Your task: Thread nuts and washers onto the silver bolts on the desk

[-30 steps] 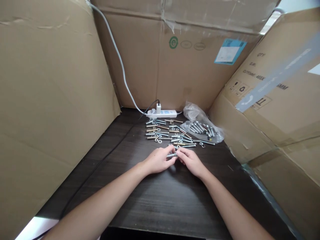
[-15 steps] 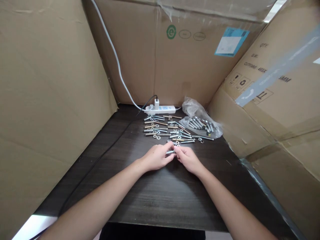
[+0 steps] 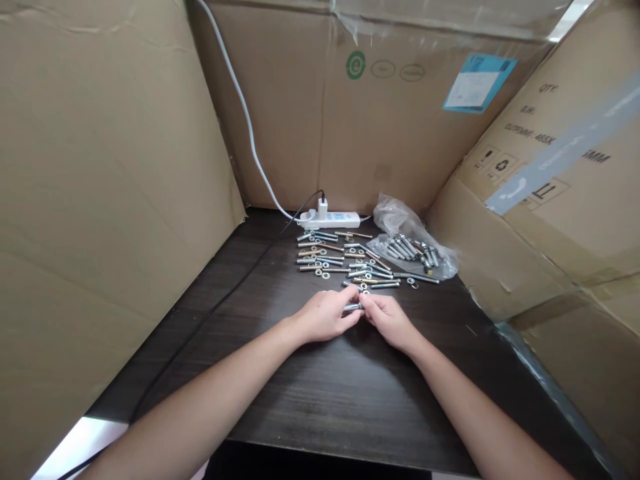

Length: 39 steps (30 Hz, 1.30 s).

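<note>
A silver metal bolt (image 3: 353,307) lies sideways between my two hands, just above the dark table. My left hand (image 3: 327,316) is closed on it, fingers above and thumb below. At the bolt's right end, the fingertips of my right hand (image 3: 387,320) are pinched together; whether a small nut or washer is between them is hidden. Just beyond my fingers are loose metal parts: silver rods (image 3: 385,286), brassy sleeves (image 3: 311,253), nuts (image 3: 325,264) and washers (image 3: 326,275), laid out in rough rows.
A clear plastic bag (image 3: 400,217) with several assembled bolts (image 3: 403,248) lies at the back right. Behind the parts stands a white power strip (image 3: 345,219) with a charger plugged in. A black cable (image 3: 215,307) crosses the table on the left. Cardboard walls (image 3: 280,120) surround the table.
The whole view has shifted slightly, so everything appears a little farther right. Both hands keep the same hold on the bolt.
</note>
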Available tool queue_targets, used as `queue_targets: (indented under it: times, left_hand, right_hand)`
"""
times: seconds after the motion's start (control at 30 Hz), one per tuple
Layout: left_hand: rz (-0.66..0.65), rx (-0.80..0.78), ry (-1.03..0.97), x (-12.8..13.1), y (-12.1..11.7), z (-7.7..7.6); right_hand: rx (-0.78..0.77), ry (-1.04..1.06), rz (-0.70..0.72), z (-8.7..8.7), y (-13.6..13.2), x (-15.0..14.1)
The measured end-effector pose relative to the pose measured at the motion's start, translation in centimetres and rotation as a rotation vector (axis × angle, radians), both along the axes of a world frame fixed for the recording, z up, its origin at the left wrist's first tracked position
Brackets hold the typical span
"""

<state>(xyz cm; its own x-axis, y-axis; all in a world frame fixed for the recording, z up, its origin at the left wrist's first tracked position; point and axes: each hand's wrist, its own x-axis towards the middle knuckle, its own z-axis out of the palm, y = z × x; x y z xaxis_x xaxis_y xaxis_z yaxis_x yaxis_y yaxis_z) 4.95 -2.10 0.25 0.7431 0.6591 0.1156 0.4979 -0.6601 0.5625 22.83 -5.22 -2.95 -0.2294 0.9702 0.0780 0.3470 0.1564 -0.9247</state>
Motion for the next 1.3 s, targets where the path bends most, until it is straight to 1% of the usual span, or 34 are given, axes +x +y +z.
queue_targets:
  times: [0.13,0.33,0.47,0.6,0.7,0.77,0.87,0.97,1.0,1.07,1.2,1.23,1.3]
  left_hand:
    - [-0.007,-0.009,-0.008,0.1,0.0,-0.2]
    - [0.033,-0.035,-0.040,0.2,0.3,-0.5]
    - [0.067,-0.060,-0.008,0.3,0.3,-0.3]
    - [0.066,-0.039,0.036,0.4,0.3,-0.3]
    - [0.032,-0.003,0.066,0.4,0.3,-0.4]
    - [0.020,0.018,0.083,0.4,0.3,-0.5]
    - [0.000,0.033,0.092,0.3,0.3,-0.5]
    - [-0.009,0.032,0.089,0.3,0.3,-0.4]
    - [-0.009,0.031,0.086,0.3,0.3,-0.3]
    - [-0.004,0.029,0.081,0.3,0.2,-0.2]
    - [-0.005,0.027,0.081,0.3,0.2,-0.2]
    - [-0.006,0.031,0.082,0.2,0.2,-0.2]
    - [-0.008,0.042,0.087,0.2,0.2,-0.3]
  right_hand:
    - [-0.025,-0.022,0.007,0.4,-0.2,0.1]
    - [0.058,-0.094,0.032,1.1,-0.5,0.2]
    - [0.046,-0.071,0.001,1.4,0.1,1.1]
    - [0.055,-0.052,-0.137,2.2,0.5,3.1]
    - [0.055,-0.102,-0.276,2.6,-0.2,5.0]
    - [0.056,-0.171,-0.399,2.6,-1.0,6.3]
    - [0.151,-0.344,-0.579,2.4,-2.3,8.4]
    - [0.231,-0.496,-0.668,2.4,-2.5,10.3]
    - [0.235,-0.512,-0.675,2.4,-2.2,10.8]
    - [0.229,-0.468,-0.683,2.3,-1.4,11.7]
    - [0.199,-0.227,-0.713,2.1,1.3,13.1]
    - [0.200,-0.226,-0.727,2.2,2.0,13.4]
    - [0.221,-0.361,-0.777,2.8,3.3,13.8]
